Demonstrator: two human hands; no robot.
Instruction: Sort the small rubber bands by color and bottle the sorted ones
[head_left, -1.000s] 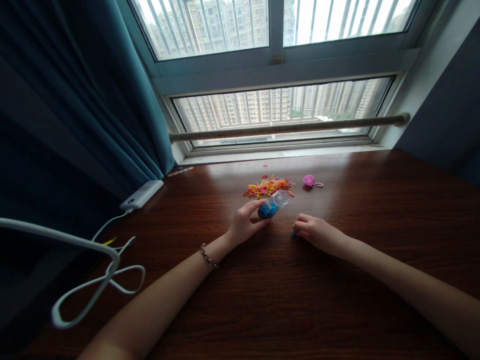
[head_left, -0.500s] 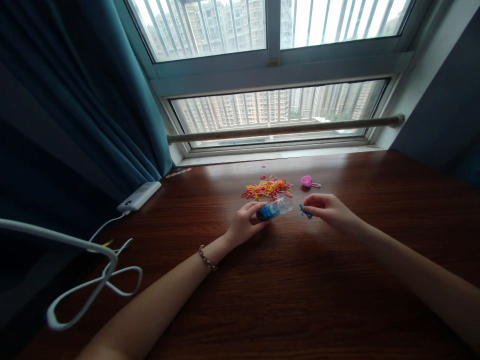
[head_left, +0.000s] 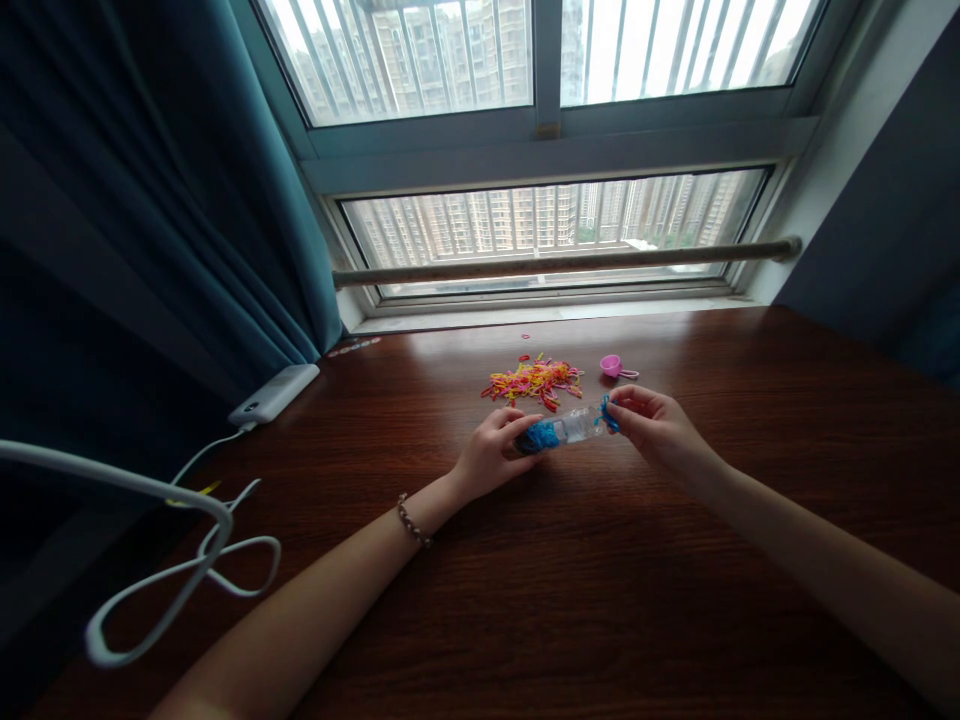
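Note:
My left hand (head_left: 491,455) is closed round the bottom end of a small clear bottle (head_left: 564,429), which lies tilted toward the right and holds blue rubber bands at its base. My right hand (head_left: 651,423) pinches a blue rubber band (head_left: 609,416) right at the bottle's open mouth. Just beyond the hands a heap of pink, yellow and orange rubber bands (head_left: 534,380) lies on the dark wooden table (head_left: 600,600). A beaded bracelet (head_left: 414,520) is on my left wrist.
A small pink cap (head_left: 613,366) sits right of the heap. A white power bank (head_left: 273,393) with a white cable (head_left: 187,565) lies at the table's left, beside a teal curtain (head_left: 150,200). The window and a rail (head_left: 562,262) run along the far edge.
My right hand picked a blue rubber band off the table, lifted it and carried it left to the bottle's mouth. My left hand tipped the bottle lower, toward the right.

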